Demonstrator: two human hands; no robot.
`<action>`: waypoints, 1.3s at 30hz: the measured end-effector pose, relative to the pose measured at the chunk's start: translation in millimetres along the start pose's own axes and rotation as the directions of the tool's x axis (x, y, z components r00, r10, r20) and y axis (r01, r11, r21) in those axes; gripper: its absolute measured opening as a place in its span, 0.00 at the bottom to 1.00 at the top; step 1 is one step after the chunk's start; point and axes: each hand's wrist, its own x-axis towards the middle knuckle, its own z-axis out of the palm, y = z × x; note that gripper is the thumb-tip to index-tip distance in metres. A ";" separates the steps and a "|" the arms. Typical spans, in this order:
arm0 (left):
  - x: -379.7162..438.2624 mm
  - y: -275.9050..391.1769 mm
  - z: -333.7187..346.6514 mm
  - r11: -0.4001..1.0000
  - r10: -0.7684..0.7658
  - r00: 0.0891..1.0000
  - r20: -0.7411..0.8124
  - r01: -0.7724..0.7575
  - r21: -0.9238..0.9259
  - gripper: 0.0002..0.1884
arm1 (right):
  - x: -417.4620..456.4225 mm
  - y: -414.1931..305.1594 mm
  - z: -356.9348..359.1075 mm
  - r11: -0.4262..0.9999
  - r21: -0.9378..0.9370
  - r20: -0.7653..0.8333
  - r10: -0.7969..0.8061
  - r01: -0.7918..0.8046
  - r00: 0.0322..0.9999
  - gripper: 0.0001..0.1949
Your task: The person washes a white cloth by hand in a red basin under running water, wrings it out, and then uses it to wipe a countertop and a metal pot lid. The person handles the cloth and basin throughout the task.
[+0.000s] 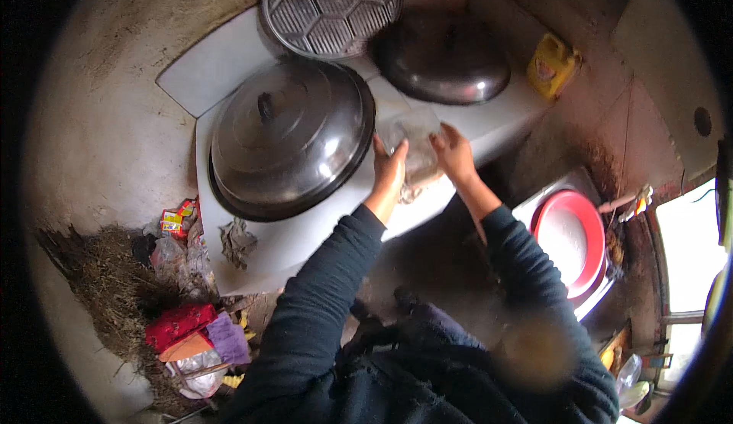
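Between my two hands is a clear, see-through container (417, 137), blurred, over the white tiled stove top (275, 252). My left hand (390, 171) grips its left side, beside the rim of a large domed metal wok lid (286, 137). On the container's right side are the fingers of my right hand (456, 154). A crumpled cloth (410, 195) shows just below the container, partly hidden. What the container holds cannot be made out.
A second domed lid (446, 63) and a round metal steamer rack (335, 3) are at the back. A yellow jug (551, 66) stands right of them. A pink basin (595, 235) is at right. A grey rag (236, 242) lies front left; straw (114, 275) and rubbish are on the floor.
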 end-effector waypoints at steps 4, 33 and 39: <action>-12.3 53.9 39.7 0.999 0.010 0.998 0.056 -0.008 -0.034 0.50 | 14.2 3.5 -19.2 0.963 0.252 -0.092 -0.076 0.097 0.993 0.29; -69.6 -50.2 -42.1 0.580 0.050 0.994 0.093 -0.105 0.808 0.21 | 153.8 77.6 29.5 0.995 0.010 -0.384 0.095 -0.098 0.918 0.34; -96.3 -58.8 -37.5 0.466 0.279 0.931 0.235 -0.345 0.815 0.05 | 143.2 101.8 -0.5 0.920 0.389 -0.261 0.052 0.056 0.964 0.25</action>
